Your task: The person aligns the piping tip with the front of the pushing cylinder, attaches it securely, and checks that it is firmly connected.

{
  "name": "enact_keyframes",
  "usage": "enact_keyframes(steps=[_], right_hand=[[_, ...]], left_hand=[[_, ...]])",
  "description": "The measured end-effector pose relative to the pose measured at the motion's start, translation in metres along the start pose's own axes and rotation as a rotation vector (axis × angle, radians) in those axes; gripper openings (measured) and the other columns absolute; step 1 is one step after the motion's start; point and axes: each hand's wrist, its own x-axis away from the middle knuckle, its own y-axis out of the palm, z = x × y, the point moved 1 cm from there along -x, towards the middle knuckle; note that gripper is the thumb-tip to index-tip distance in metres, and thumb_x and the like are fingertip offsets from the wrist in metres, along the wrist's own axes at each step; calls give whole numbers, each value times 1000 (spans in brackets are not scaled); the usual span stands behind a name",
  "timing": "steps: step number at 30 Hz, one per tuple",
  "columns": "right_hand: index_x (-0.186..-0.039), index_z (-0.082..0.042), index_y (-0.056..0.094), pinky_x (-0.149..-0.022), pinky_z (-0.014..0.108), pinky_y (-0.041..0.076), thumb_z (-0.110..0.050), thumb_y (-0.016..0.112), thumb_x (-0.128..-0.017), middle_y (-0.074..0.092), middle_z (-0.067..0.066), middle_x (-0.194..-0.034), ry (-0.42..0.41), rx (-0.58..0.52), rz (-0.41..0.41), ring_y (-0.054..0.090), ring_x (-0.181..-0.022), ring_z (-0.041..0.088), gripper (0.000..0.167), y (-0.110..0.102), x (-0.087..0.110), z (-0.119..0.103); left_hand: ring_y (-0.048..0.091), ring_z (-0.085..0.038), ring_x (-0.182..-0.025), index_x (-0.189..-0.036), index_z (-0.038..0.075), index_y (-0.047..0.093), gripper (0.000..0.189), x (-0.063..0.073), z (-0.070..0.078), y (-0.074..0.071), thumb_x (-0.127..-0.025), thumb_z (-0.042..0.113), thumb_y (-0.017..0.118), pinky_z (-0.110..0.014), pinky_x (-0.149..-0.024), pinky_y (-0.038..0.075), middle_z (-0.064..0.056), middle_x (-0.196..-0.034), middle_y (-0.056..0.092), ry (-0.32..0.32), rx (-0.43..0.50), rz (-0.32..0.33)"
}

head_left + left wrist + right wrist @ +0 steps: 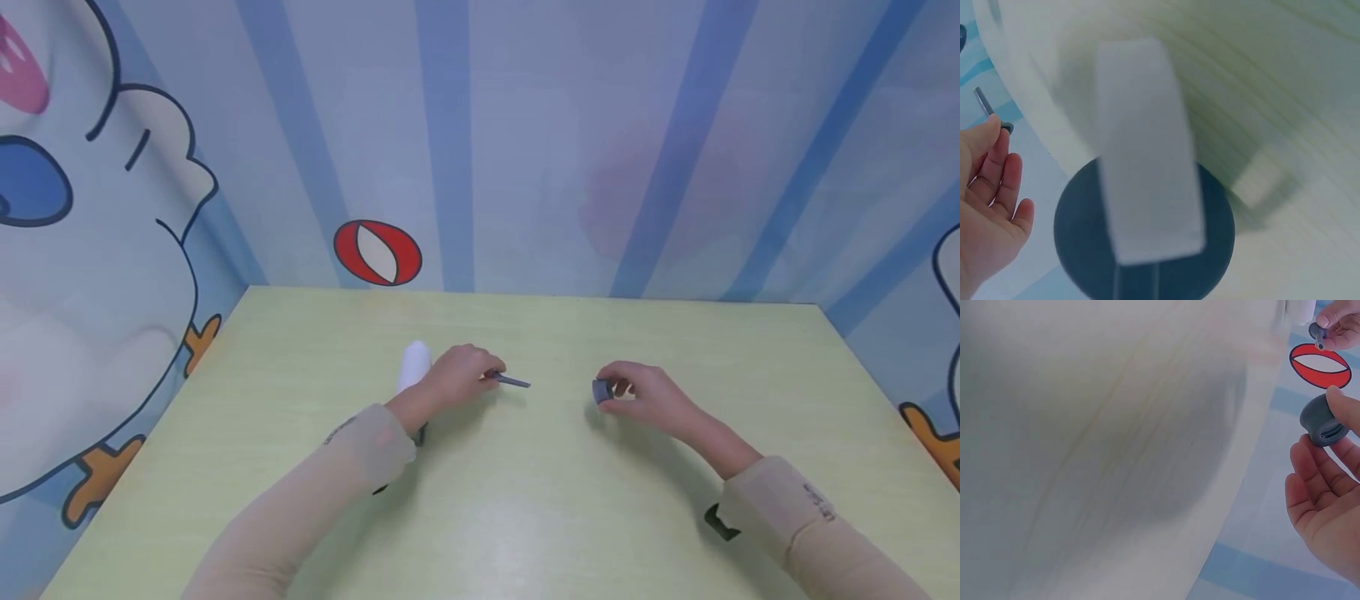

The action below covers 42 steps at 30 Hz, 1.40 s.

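Note:
My left hand (461, 375) pinches a thin grey rod (513, 381) between thumb and fingertips. A small round head shows at the rod's gripped end in the left wrist view. My right hand (647, 398) holds a short dark grey screw cap (1324, 422) between thumb and fingers, its ringed opening visible. Both hands are above the table, with a gap between the rod and the cap. Behind my left forearm is a white, round-topped object (415, 365), its lower part hidden. Close to the left wrist camera, a blurred white bar (1147, 150) overlaps a dark disc (1079, 225).
The pale yellow-green table (525, 517) reaches back to a blue striped wall (540, 125). A red and white ball (377, 252) is printed on that wall. Cartoon figures cover the side panels.

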Motion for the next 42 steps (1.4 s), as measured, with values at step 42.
enact_keyframes(steps=[42], right_hand=[[-102, -3, 58, -75, 36, 46, -17, 70, -74, 63, 8, -91, 12, -288, 79, 59, -83, 20, 33, 33, -16, -29]], left_hand=[[57, -15, -85, -107, 9, 64, 27, 12, 32, -5, -82, 17, 62, -26, -80, 45, 0, -94, 66, -11, 252, -6]])
